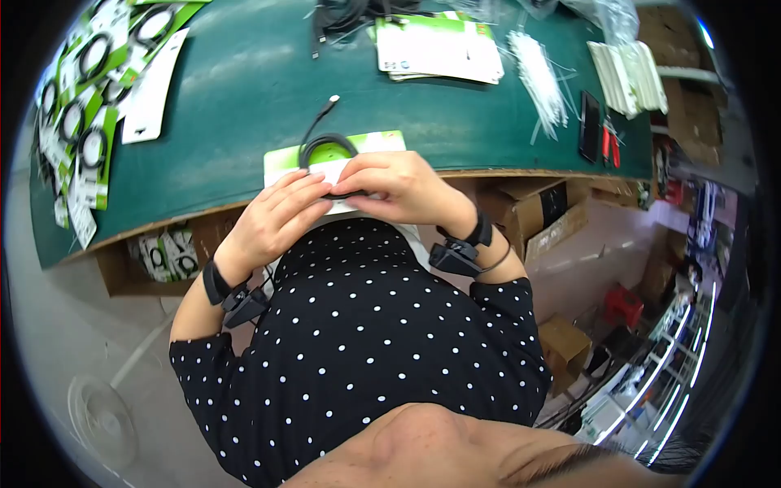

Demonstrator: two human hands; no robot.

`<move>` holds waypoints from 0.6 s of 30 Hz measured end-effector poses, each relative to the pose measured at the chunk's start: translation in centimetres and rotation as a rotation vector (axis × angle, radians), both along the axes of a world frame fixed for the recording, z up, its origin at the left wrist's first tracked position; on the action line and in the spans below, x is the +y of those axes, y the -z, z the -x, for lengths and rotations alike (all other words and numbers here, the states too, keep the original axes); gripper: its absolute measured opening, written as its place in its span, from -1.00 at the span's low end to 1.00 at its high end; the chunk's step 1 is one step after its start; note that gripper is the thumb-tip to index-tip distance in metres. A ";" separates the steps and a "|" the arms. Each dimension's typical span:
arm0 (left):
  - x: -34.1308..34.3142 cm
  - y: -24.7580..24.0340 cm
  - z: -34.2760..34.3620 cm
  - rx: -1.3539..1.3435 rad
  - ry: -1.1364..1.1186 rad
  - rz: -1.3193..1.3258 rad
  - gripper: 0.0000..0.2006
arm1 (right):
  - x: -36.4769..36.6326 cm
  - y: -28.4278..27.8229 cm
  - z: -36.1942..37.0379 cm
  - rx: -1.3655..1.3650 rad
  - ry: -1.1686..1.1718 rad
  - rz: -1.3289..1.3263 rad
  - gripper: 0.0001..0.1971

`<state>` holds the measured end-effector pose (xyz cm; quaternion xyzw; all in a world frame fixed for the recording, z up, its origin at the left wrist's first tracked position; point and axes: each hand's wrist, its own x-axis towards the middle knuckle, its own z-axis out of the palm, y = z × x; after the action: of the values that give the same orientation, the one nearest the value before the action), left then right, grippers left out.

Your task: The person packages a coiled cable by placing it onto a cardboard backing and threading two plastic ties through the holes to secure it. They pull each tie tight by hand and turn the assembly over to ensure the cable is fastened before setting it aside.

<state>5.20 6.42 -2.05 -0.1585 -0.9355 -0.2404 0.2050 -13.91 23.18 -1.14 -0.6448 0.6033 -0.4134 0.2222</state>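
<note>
A coiled black cable (pixel 328 145) lies on a green and white backing card (pixel 382 141) at the table's near edge. The cable's plug end sticks up beyond the coil, away from me. My left hand (pixel 281 213) rests on the card and the coil's near left side, fingers together. My right hand (pixel 396 185) pinches the near part of the coil, its thumb and fingers closed on the black cable. Both sets of fingertips almost meet over the coil. What lies directly under them is hidden.
Carded cables (pixel 91 122) pile up at the far left beside a white card (pixel 154 85). Blank cards (pixel 439 49), loose black cables (pixel 350 18), white cable ties (pixel 538 85), a dark phone-like slab (pixel 589 126) and red-handled pliers (pixel 610 146) lie across the green table (pixel 236 89). Cardboard boxes (pixel 537 213) stand below.
</note>
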 end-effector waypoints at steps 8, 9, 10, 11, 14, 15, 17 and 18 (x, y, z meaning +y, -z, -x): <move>-0.5 -1.2 0.5 -0.021 0.085 0.064 -0.67 | 0.0 1.2 0.1 0.000 -0.008 0.138 -0.81; -0.5 -1.4 0.6 -0.034 0.085 0.064 -0.67 | 0.1 1.2 0.0 -0.011 -0.013 0.140 -0.81; -0.5 -1.4 0.8 -0.049 0.084 0.064 -0.67 | 0.4 1.1 0.2 -0.022 -0.018 0.141 -0.81; -0.4 -1.6 0.8 -0.037 0.097 0.067 -0.67 | 0.7 0.7 0.4 -0.010 -0.006 0.143 -0.81; -0.3 -1.8 1.1 -0.050 0.102 0.091 -0.68 | 1.1 -0.5 1.2 -0.052 0.020 0.128 -0.82; -0.3 -1.8 1.2 -0.039 0.112 0.093 -0.68 | 1.6 -0.8 2.0 -0.040 0.030 0.129 -0.82; -0.3 -2.0 0.8 -0.058 0.092 0.111 -0.68 | 2.4 -1.2 4.9 -0.134 0.248 0.103 -0.82; -0.3 -1.9 0.9 -0.064 0.098 0.110 -0.69 | 3.2 -1.3 7.1 0.044 0.397 0.155 -0.81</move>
<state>4.31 6.15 -0.12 -0.2073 -0.9444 -0.2031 0.1542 -20.97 26.41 0.16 -0.5373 0.6897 -0.4800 0.0727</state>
